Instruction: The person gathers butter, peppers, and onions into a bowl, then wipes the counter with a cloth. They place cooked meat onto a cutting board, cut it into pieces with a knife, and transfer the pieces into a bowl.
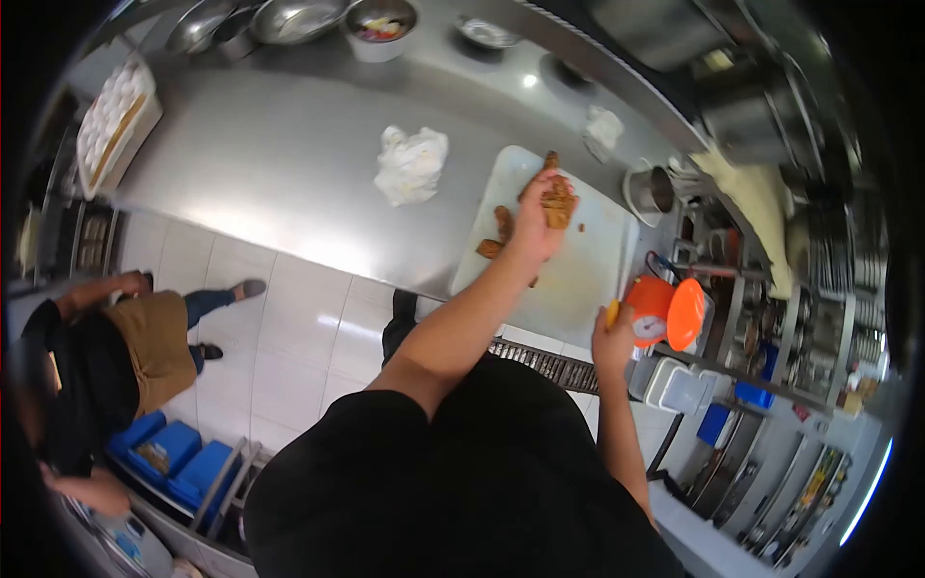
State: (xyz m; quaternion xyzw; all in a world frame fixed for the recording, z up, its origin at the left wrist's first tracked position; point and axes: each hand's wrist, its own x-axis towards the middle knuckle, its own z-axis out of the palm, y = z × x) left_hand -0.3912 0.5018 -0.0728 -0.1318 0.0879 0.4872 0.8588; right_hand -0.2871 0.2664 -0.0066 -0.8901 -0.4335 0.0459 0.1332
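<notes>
My left hand is closed around several browned chunks of food, which look like cooked meat, above a white cutting board. More brown chunks lie on the board to the left of that hand. Beside the board's near right corner, my right hand grips a tool with a yellow handle; its other end cannot be made out. Right next to this hand stands an orange kitchen scale with a round dial and an orange pan.
On the steel counter lies a crumpled white cloth. An egg tray stands at the far left, metal bowls along the back. A metal pot is right of the board. Another person stands at the left.
</notes>
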